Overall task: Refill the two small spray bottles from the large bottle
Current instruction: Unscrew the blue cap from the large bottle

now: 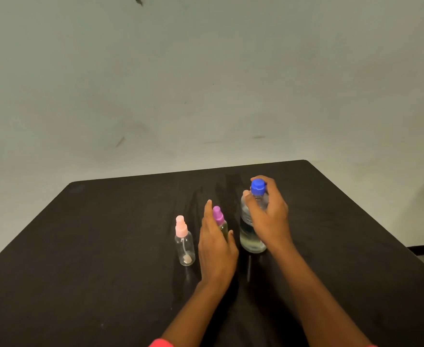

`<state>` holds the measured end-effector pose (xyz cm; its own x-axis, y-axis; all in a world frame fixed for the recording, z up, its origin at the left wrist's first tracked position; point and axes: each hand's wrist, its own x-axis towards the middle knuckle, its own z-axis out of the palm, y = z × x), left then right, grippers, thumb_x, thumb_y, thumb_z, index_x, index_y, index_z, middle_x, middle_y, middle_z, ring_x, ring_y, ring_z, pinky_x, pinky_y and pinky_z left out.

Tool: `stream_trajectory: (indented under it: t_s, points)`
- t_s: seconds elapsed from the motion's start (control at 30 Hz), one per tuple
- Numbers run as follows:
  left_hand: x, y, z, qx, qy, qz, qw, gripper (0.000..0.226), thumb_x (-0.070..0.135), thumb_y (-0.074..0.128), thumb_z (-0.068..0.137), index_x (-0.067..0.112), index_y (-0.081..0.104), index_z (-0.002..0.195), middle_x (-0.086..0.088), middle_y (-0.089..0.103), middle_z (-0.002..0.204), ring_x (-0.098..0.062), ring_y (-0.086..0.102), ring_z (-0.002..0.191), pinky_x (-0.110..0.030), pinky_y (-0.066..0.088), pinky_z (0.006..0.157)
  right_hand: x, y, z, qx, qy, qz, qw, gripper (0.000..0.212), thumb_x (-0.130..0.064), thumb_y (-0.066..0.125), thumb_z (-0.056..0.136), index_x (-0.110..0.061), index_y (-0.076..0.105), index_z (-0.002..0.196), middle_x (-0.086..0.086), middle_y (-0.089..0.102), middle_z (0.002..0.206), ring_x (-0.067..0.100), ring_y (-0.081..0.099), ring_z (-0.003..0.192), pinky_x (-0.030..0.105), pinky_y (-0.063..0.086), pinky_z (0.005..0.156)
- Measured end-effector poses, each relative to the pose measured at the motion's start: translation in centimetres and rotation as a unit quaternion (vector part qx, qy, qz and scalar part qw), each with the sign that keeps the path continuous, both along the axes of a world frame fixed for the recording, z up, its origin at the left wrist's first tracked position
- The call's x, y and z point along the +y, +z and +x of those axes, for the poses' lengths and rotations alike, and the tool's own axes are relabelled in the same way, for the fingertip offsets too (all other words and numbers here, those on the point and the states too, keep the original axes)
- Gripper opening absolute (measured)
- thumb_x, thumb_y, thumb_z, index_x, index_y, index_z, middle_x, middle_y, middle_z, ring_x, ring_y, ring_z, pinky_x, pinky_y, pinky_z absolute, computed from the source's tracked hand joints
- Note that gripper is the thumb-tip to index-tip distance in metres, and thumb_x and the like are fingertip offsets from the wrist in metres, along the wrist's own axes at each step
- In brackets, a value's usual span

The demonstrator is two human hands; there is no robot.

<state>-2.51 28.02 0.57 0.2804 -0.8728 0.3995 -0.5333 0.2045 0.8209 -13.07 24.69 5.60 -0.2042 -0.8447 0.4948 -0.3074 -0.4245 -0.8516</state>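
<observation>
Black tabletop bears three upright bottles in a row: the pink-capped spray bottle on the left and standing free, the purple-capped spray bottle in the middle, and the large bottle with its blue cap still on at the right. The left hand is spread, fingers straight, with the purple-capped spray bottle between thumb and fingers; contact cannot be confirmed. The right hand grips the large bottle at the neck, fingers curled just under the blue cap.
</observation>
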Motion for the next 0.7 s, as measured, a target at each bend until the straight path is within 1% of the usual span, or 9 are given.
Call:
stream_trajectory:
  t_s: [0.17, 0.3, 0.37, 0.47, 0.5, 0.53, 0.6, 0.67, 0.7]
  points:
    - [0.3, 0.5, -0.2, 0.021, -0.011, -0.027, 0.999, 0.095, -0.002, 0.066, 0.079, 0.032, 0.009, 0.147, 0.011, 0.026, 0.149, 0.002, 0.026, 0.133, 0.007, 0.016, 0.094, 0.0, 0.1, 0.5, -0.006, 0.007, -0.001, 1.0, 0.026, -0.022, 0.063, 0.088, -0.035, 0.052, 0.108, -0.01, 0.057, 0.104, 0.001, 0.054, 0.098, 0.012, 0.039, 0.078]
    - [0.9, 1.5, -0.7, 0.011, -0.02, -0.075, 0.997, 0.099, -0.007, 0.064, 0.075, 0.038, 0.006, 0.142, 0.004, 0.016, 0.156, -0.01, 0.014, 0.144, 0.002, 0.013, 0.101, 0.0, 0.3, 0.3, -0.017, 0.016, 0.03, 0.999, 0.038, -0.025, 0.067, 0.086, -0.03, 0.049, 0.12, -0.021, 0.053, 0.105, 0.0, 0.053, 0.101, 0.021, 0.044, 0.086]
    - [1.3, 2.2, -1.0, 0.005, -0.027, -0.117, 0.993, 0.099, -0.007, 0.064, 0.073, 0.036, 0.008, 0.143, 0.005, 0.014, 0.156, -0.011, 0.011, 0.145, -0.004, 0.014, 0.107, 0.1, 0.6, 0.1, -0.013, 0.011, 0.036, 0.999, 0.048, -0.03, 0.07, 0.083, -0.027, 0.046, 0.125, -0.022, 0.051, 0.105, -0.005, 0.051, 0.1, 0.017, 0.042, 0.084]
    - [1.7, 3.3, -1.6, -0.023, -0.045, -0.181, 0.982, 0.091, 0.004, 0.064, 0.075, 0.024, 0.013, 0.148, 0.011, 0.013, 0.156, -0.012, 0.008, 0.146, -0.037, 0.019, 0.117, 0.3, 1.3, -0.1, -0.017, -0.003, 0.019, 1.0, 0.057, -0.035, 0.073, 0.079, -0.025, 0.045, 0.128, -0.013, 0.055, 0.111, -0.003, 0.053, 0.102, 0.008, 0.039, 0.081]
    - [1.8, 3.6, -1.8, -0.028, -0.058, -0.191, 0.98, 0.09, 0.009, 0.064, 0.077, 0.023, 0.012, 0.148, 0.015, 0.011, 0.155, -0.011, 0.008, 0.146, -0.042, 0.019, 0.116, 0.4, 1.6, -0.2, -0.015, -0.009, 0.01, 1.0, 0.057, -0.035, 0.074, 0.078, -0.024, 0.046, 0.127, -0.012, 0.056, 0.112, -0.001, 0.054, 0.103, 0.006, 0.04, 0.08]
    - [1.8, 4.0, -2.0, -0.026, -0.075, -0.19, 0.979, 0.088, 0.013, 0.065, 0.079, 0.024, 0.012, 0.148, 0.019, 0.01, 0.154, -0.009, 0.009, 0.145, -0.041, 0.018, 0.116, 0.4, 1.9, -0.3, -0.012, -0.015, 0.001, 1.0, 0.056, -0.035, 0.075, 0.078, -0.024, 0.047, 0.126, -0.011, 0.056, 0.113, 0.0, 0.054, 0.104, 0.003, 0.039, 0.08]
    - [1.7, 4.7, -2.4, -0.007, -0.119, -0.151, 0.981, 0.091, 0.016, 0.067, 0.081, 0.032, 0.008, 0.148, 0.016, 0.012, 0.155, -0.001, 0.012, 0.143, -0.023, 0.016, 0.115, 0.5, 2.6, -0.5, -0.004, -0.028, -0.015, 0.999, 0.051, -0.034, 0.075, 0.078, -0.024, 0.05, 0.121, -0.009, 0.058, 0.11, 0.003, 0.055, 0.103, 0.003, 0.039, 0.081]
    - [1.5, 5.1, -2.9, 0.021, -0.161, -0.086, 0.983, 0.1, 0.015, 0.069, 0.083, 0.037, -0.007, 0.144, 0.008, 0.016, 0.157, 0.003, 0.018, 0.14, -0.011, 0.019, 0.111, 0.7, 3.1, -0.6, -0.002, -0.035, -0.03, 0.999, 0.042, -0.032, 0.075, 0.079, -0.022, 0.055, 0.114, -0.008, 0.06, 0.103, 0.005, 0.058, 0.099, 0.014, 0.045, 0.086]
    - [1.4, 5.2, -3.3, 0.027, -0.168, -0.057, 0.984, 0.103, 0.016, 0.07, 0.083, 0.037, -0.012, 0.142, 0.005, 0.018, 0.157, -0.001, 0.021, 0.141, -0.014, 0.022, 0.111, 0.8, 3.3, -0.8, 0.001, -0.034, -0.034, 0.999, 0.036, -0.03, 0.074, 0.08, -0.02, 0.058, 0.109, -0.008, 0.062, 0.099, 0.006, 0.06, 0.096, 0.021, 0.049, 0.086]
